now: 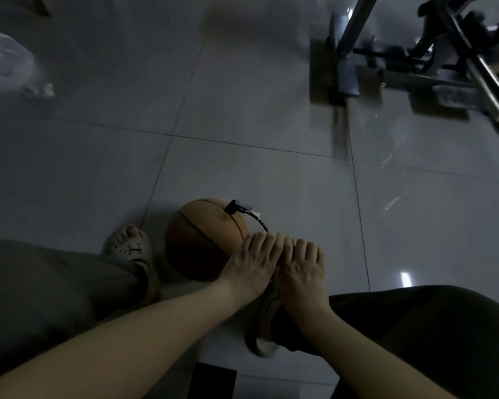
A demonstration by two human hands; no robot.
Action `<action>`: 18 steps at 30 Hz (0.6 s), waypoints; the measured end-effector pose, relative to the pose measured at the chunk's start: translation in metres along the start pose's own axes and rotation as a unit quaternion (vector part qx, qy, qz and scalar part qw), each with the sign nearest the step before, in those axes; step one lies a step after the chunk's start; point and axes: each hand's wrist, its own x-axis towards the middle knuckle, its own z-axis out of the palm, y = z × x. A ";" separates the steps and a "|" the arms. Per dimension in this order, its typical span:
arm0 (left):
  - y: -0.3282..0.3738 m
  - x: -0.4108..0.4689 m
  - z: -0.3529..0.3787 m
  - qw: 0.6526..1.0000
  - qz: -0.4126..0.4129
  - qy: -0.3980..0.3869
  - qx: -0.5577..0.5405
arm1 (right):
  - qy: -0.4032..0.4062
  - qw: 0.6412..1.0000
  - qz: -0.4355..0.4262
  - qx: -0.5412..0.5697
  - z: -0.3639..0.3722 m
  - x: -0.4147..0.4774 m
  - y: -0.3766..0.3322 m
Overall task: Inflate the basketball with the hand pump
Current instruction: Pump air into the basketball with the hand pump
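- Basketball (pixel 203 240) on floor (pixel 242 125) between feet, hose connector (pixel 236 206) plugged on top.
- Left hand (pixel 249 262) and right hand (pixel 301 266) both clamped over pump handle (hidden underneath).
- Push straight down, full strokes; keep hose slack.

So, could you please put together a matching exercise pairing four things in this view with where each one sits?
Things:
1. basketball
2. pump nozzle
3. plastic bag
4. metal frame

Places:
A. far left on the floor
B. plugged into the top of the ball
C. between the feet, beside the left hand
D. far right corner

Pairs: 1-C, 2-B, 3-A, 4-D
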 end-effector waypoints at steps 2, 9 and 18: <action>0.002 -0.002 0.014 0.999 -0.005 -0.031 0.007 | -0.043 0.999 0.001 -0.020 0.011 0.002 -0.001; 0.005 0.006 0.010 0.994 -0.036 -0.104 0.007 | -0.097 0.995 -0.001 -0.005 0.016 0.012 0.001; -0.028 0.032 -0.091 0.999 0.009 0.045 0.002 | 0.036 0.995 -0.094 0.027 -0.088 0.031 0.015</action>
